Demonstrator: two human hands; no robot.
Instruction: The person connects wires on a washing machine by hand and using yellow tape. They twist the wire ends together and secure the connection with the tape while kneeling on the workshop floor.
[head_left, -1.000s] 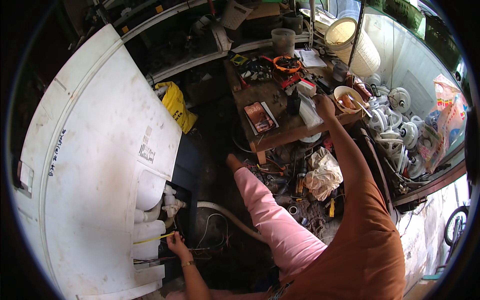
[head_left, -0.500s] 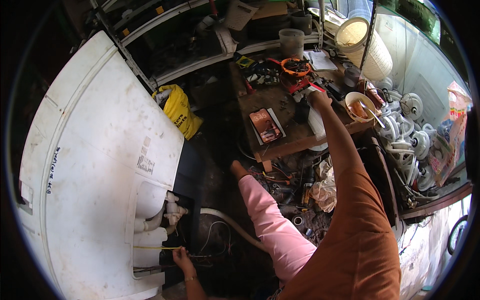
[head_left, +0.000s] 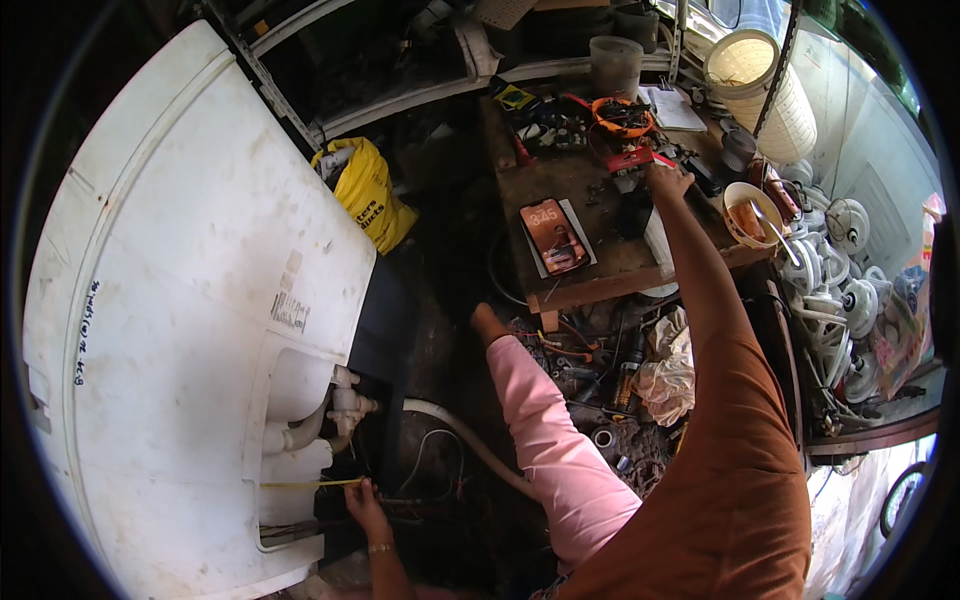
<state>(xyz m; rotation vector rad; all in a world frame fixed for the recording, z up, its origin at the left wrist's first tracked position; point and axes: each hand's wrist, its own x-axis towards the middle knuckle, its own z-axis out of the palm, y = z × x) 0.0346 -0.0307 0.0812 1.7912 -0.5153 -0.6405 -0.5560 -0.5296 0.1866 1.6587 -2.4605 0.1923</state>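
Observation:
My left hand [head_left: 369, 508], with a thin band at its wrist, is low by the white appliance panel [head_left: 190, 270]. Its fingers are closed on the end of a thin yellow strip [head_left: 310, 484], which runs left across the opening in the panel. Just above are a pale valve fitting [head_left: 350, 408] and a grey hose [head_left: 310, 432]. My right arm stretches over the wooden table [head_left: 590, 290]. There, my right hand [head_left: 668, 182] has its fingers closed at the edge of a flat red packet [head_left: 630, 160]; the fingertips are partly hidden.
On the table are a phone [head_left: 555, 238], an orange bowl [head_left: 622, 117] and a food bowl with a spoon [head_left: 752, 214]. Tools and a crumpled cloth [head_left: 668, 375] lie on the floor below. White coiled parts [head_left: 845, 290] are piled at right; a yellow bag [head_left: 370, 195] stands behind the panel.
The whole view has shifted a little, so the table sits farther right. The red packet has turned slightly at my right hand. My left hand still holds the yellow strip.

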